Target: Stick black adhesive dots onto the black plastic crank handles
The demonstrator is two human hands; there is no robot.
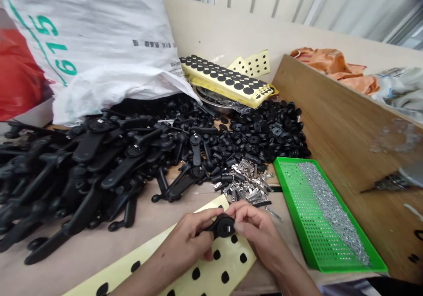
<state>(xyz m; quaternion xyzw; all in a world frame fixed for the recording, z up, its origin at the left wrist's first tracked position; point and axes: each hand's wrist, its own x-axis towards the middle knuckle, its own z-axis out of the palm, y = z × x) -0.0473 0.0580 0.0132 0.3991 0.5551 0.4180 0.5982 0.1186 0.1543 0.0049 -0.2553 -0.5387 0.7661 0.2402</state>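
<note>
My left hand (191, 236) grips a black plastic lever part (222, 227) by its round head, fingers curled under it. My right hand (256, 227) pinches the same round head from the right, fingertips pressed on its top. Both hands hover over a yellow backing sheet (211, 269) dotted with black round stickers, lying at the near edge of the table. Just beyond the hands lies a small pile of shiny metal clips (246, 183).
A big heap of black lever handles (92, 168) covers the left. Black round caps (267, 133) pile up behind the clips. A green perforated tray (287, 208) with small screws sits right, against a wooden board (346, 133). Sticker sheets (228, 80) and a white sack (99, 36) lie behind.
</note>
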